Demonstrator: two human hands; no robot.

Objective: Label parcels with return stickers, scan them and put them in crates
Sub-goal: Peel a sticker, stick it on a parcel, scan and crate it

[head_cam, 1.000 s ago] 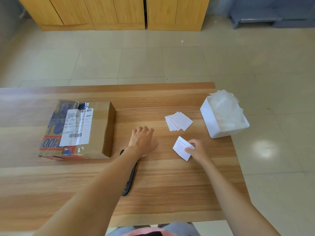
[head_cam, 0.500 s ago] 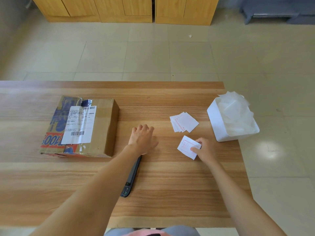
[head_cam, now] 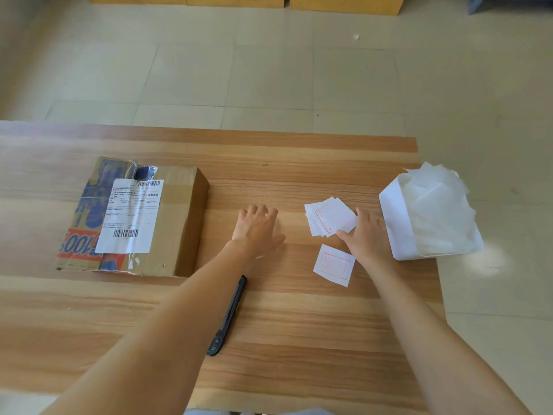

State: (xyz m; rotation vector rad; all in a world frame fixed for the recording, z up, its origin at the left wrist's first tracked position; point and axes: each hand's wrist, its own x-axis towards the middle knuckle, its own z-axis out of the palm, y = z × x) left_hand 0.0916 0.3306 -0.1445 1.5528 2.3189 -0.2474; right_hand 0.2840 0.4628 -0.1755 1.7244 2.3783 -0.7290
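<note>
a: where are your hands right now?

me: my left hand point(head_cam: 256, 227) lies flat on the table point(head_cam: 299, 324), fingers relaxed, holding nothing. my right hand point(head_cam: 366, 235) rests at the right edge of the sticker stack point(head_cam: 330, 216), thumb touching it, fingers loose; i can't tell if anything is pinched yet.

a: and the parcel?

me: the parcel point(head_cam: 134, 217) lies flat to the far left, shipping label point(head_cam: 131, 215) facing up, well apart from the stickers. one loose sticker point(head_cam: 334, 264) lies alone just near of the stack.

a: what could go wrong?

me: the stack is fanned and thin, so i think my thumb could drag up two or three sheets at once, or push the pile sideways. the loose one could get brushed by my wrist, which is just beside it. if i stick one crooked over the barcode on the label, scanning might fail.

a: anything in the way?

me: the scanner point(head_cam: 229, 316) lies partly under my left forearm, so i'd have to lift that arm to reach it. the white bin point(head_cam: 395, 223) full of peeled backing sheets point(head_cam: 434, 208) sits just right of my right hand, crowding it. no crate is in view.
</note>
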